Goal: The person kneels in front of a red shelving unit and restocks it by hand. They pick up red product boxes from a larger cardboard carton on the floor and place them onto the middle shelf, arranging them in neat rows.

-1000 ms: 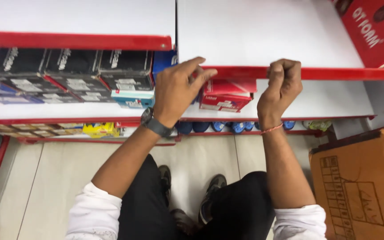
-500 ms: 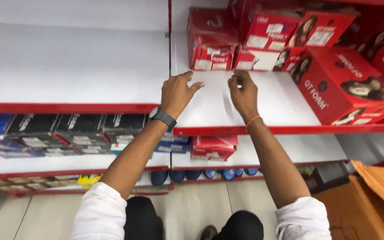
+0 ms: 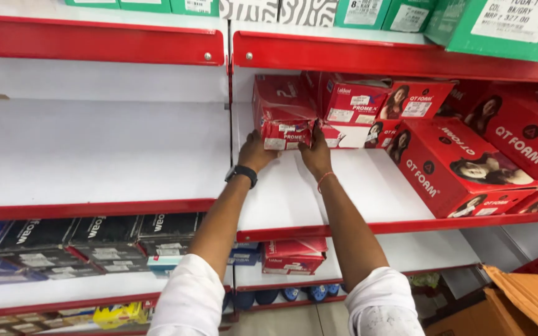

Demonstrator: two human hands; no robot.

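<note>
Left hand [image 3: 258,152] and right hand [image 3: 316,152] clasped on either end of a small red box [image 3: 286,134], low in a stack. White shelf [image 3: 294,199] beneath; larger red boxes [image 3: 456,168] just right.

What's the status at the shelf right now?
Left hand and right hand both gripping small red box. Box at front of red stack, on white shelf. Nothing in the way.
</note>
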